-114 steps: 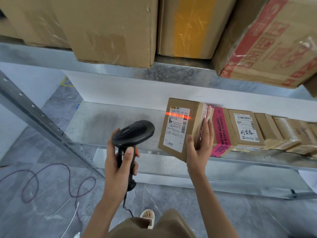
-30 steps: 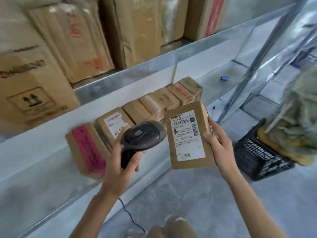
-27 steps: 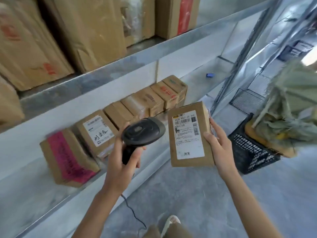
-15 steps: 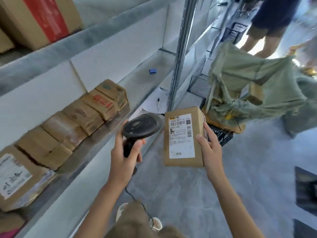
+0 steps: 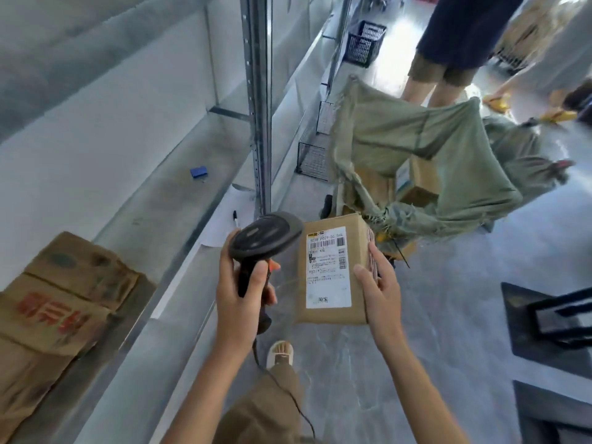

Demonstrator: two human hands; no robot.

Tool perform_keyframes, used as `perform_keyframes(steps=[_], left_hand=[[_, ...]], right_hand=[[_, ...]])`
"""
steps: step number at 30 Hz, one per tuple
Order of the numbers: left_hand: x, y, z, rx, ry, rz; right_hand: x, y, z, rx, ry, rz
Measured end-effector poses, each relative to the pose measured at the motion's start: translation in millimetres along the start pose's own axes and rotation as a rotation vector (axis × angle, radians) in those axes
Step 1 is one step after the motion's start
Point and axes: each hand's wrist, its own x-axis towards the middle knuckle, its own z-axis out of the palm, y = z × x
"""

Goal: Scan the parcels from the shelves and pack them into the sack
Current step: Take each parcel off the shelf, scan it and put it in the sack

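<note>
On the far left, brown cardboard boxes with red print (image 5: pixel 61 302) sit in a row on the low grey metal shelf (image 5: pixel 166 200). Farther along that shelf lies a small blue flat thing (image 5: pixel 198 172), well apart from the boxes. A grey metal post with holes (image 5: pixel 259 100) stands up at the shelf's edge. Near its foot, a black pen (image 5: pixel 235 217) lies on a white sheet of paper (image 5: pixel 221 225). The left hand (image 5: pixel 238 294) is wrapped tight round the handle of the black handheld scanner (image 5: pixel 264 240), with the thumb along the front; a thin black cord (image 5: pixel 288 392) hangs down from it. Just beside the scanner's head is the small brown cardboard parcel with a white label (image 5: pixel 331 267). The right hand (image 5: pixel 379 293) holds it up above the grey floor, with the thumb on the label face and the fingers curled round the right side. Beyond the parcel is the big green woven sack (image 5: pixel 416 155), its mouth held open, with brown boxes inside it (image 5: pixel 419 184). Behind the sack, the legs of 1 other person (image 5: pixel 448 78) show. A black wire crate (image 5: pixel 365 43) stands far back by the shelves.
</note>
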Motion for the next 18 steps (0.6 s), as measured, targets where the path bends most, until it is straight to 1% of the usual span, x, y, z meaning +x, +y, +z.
perform_keyframes(steps=[5,9,12,15,18], left_hand=[[70.4,-12.0,53.2,-0.056,-0.054,-0.061],[117.7,-18.8,90.9,-0.060,-0.111,-0.073],[153.5,-26.8,123.8,-0.063,-0.115,-0.071],[188.6,-35.4,162.0,-0.048,-0.115,-0.077],[221.6,-43.7,199.0,-0.033,-0.125,-0.059]], right_hand=[[57.4,-8.3,-2.0,-0.012,0.043,0.031],[90.0,-8.8,-21.0,-0.007,0.131,0.029],[121.8,-7.3,-40.9,-0.004,0.206,0.065],[167.4,-2.0,-61.3,-0.003,0.252,0.064],[230.2,3.3,-78.1,0.026,0.256,0.073]])
